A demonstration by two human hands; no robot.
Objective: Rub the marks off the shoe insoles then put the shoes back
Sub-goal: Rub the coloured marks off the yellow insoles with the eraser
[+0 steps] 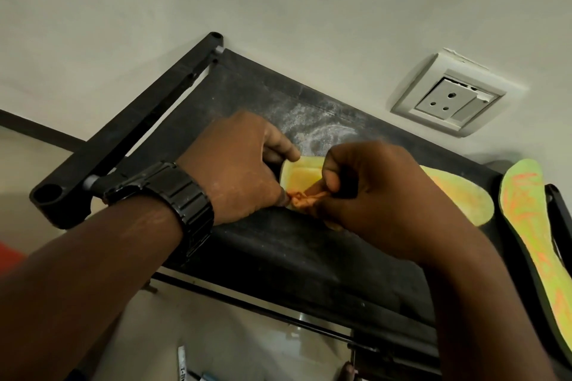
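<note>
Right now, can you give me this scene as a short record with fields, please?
surface: black rack top, with white dusty patches
left grip: holds the left end of the yellow insole; black watch on the wrist
right grip: pinches a small orange crumpled piece over that insole
second insole: at the rack's right edge, covered in orange marks
wall: socket above the rack
unclear: what the orange piece is

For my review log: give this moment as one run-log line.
stage: rubbing marks | left hand: holds yellow insole on black rack | right hand: pinches orange wad | second insole: right, orange-marked
</note>
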